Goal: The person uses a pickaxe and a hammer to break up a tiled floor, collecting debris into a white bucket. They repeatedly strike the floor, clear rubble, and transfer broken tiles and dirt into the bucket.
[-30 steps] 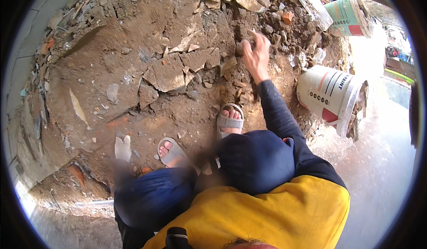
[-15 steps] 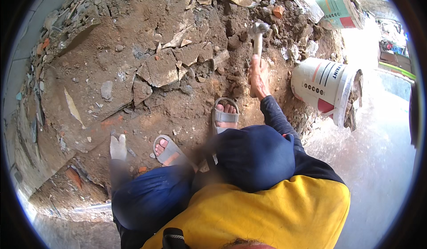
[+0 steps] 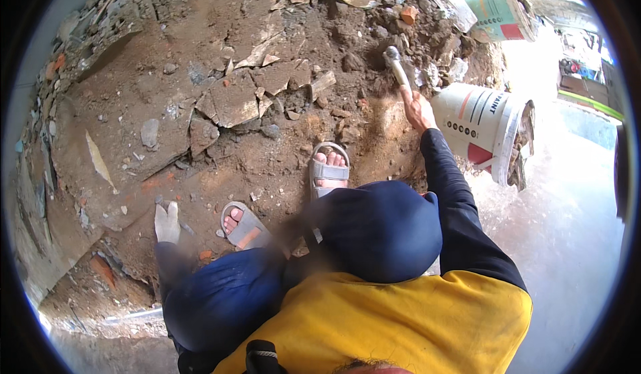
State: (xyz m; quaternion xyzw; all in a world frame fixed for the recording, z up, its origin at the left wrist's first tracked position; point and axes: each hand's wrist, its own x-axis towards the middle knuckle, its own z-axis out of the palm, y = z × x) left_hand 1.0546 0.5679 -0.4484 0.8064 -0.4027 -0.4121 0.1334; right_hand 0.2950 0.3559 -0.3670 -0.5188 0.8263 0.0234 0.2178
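Observation:
My right hand (image 3: 418, 110) is closed around the pale handle of a hammer (image 3: 400, 72). The hammer's metal head is low among the loose soil and rubble, and its outline is partly lost against the dirt. My right arm reaches forward, past my right knee. At the lower left, my left hand (image 3: 167, 223) wears a light-coloured glove. Its visible fingers are stretched out with a gap between them, and nothing shows in them. It is beside my left sandal (image 3: 244, 227), close to the dirt.
A white paint bucket (image 3: 471, 123) of rubble lies tilted at the right. A green-and-white bucket (image 3: 497, 15) lies farther back. Broken slabs (image 3: 234, 103) and an orange brick chunk (image 3: 408, 15) are on the soil. My right sandal (image 3: 329, 173) is planted near the middle.
My right hand has moved to the right with the hammer, toward the white bucket. The hammer now leans with its head to the left. My left hand stays beside the left foot.

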